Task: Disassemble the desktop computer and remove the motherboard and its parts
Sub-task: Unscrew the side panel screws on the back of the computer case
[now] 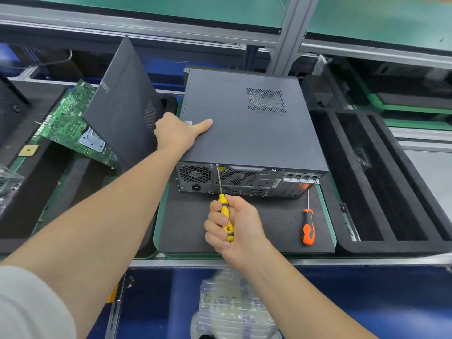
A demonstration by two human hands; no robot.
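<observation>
The right hand (239,223), fingers curled round the yellow-handled screwdriver (224,211), held its tip at a screw high on the rear of the dark grey metal desktop computer case (244,128), which lay flat on the black foam mat (269,223). Driven at that slant, the tip could slip and strip the head. Only the left hand (176,133), thumb flat on the lid and fingers hooked over its left edge, braced the case.
</observation>
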